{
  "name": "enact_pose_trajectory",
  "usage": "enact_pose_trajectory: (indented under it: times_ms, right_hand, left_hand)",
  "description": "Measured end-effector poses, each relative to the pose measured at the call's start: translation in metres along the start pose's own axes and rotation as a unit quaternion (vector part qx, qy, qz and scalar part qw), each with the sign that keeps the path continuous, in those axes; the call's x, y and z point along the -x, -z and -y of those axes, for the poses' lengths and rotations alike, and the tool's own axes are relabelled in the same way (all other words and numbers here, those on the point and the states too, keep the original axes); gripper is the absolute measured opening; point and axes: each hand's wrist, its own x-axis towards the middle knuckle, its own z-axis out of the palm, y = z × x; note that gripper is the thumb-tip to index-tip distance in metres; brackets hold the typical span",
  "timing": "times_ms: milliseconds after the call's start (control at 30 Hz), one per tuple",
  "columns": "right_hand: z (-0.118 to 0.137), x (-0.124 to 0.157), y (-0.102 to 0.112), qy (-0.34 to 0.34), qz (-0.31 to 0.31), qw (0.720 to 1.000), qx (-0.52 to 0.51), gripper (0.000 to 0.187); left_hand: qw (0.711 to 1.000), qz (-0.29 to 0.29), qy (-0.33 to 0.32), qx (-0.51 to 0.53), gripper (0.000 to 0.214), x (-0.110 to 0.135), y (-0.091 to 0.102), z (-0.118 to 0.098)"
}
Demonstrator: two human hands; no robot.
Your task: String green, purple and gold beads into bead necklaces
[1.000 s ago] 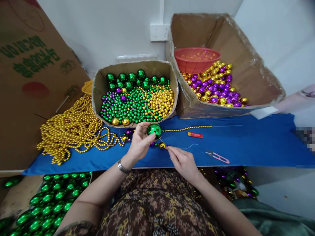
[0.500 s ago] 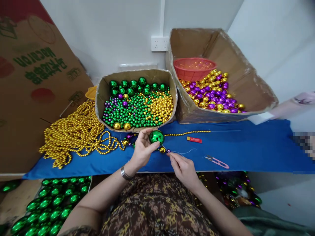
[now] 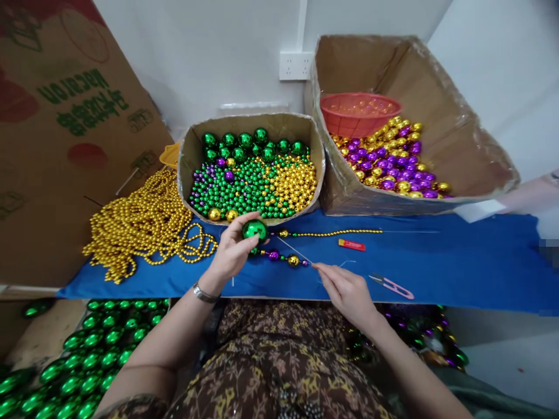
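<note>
My left hand point(image 3: 231, 247) is closed around a large shiny green ball point(image 3: 254, 231). A thin, pale, taut thread point(image 3: 294, 250) runs from beside the ball down to my right hand point(image 3: 343, 285), whose fingertips pinch it; whether a needle is there I cannot make out. Below and right of the ball lies a strung row of purple, green and gold beads point(image 3: 273, 255), ending near my right fingertips. Behind it, a string of small gold beads point(image 3: 345, 233) stretches right, with a bare thread beyond.
A box point(image 3: 186, 192) of loose green, gold and purple beads stands behind my hands. Right of it is a larger box point(image 3: 463, 139) with a red basket point(image 3: 362, 119). Gold bead chains point(image 3: 135, 224) pile up left. A lighter point(image 3: 351, 245) and pink thread snips point(image 3: 395, 287) lie right.
My left hand and the green ball have shifted left, away from my right hand. The stretch of thread between them has grown longer. The whole view has also shifted slightly.
</note>
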Motion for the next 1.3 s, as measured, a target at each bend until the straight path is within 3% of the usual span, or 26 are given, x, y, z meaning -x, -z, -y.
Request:
enact_pose_trajectory:
  times_ms: [167, 333, 500, 733, 833, 1000, 1300]
  right_hand:
    - [-0.006, -0.011, 0.016, 0.03, 0.003, 0.997, 0.066, 0.03]
    - [-0.007, -0.014, 0.02, 0.038, 0.006, 0.995, 0.09, 0.031]
    - [-0.01, -0.012, 0.022, 0.054, 0.006, 0.989, 0.139, 0.031]
    - [-0.009, -0.016, 0.032, 0.1, -0.005, 0.959, 0.264, 0.034]
    - [-0.006, -0.019, 0.026, 0.102, -0.003, 0.962, 0.253, 0.03]
    - [-0.005, -0.016, 0.012, 0.069, 0.004, 0.986, 0.154, 0.025]
    - [-0.003, -0.007, -0.002, 0.05, -0.004, 0.993, 0.107, 0.025]
  left_hand:
    - [0.994, 0.079, -0.003, -0.078, 0.058, 0.003, 0.008, 0.001]
    - [0.996, 0.08, -0.003, -0.04, 0.048, 0.003, 0.003, 0.005]
    - [0.995, 0.08, -0.002, -0.065, 0.049, 0.001, 0.003, 0.004]
    - [0.949, 0.121, -0.026, -0.292, 0.058, 0.0, -0.001, -0.002]
    - [0.962, 0.122, -0.002, -0.246, 0.058, 0.003, -0.009, 0.007]
    - [0.989, 0.067, 0.03, -0.132, 0.049, 0.006, -0.018, 0.02]
    - [0.997, 0.031, 0.052, -0.043, 0.053, 0.007, -0.028, 0.026]
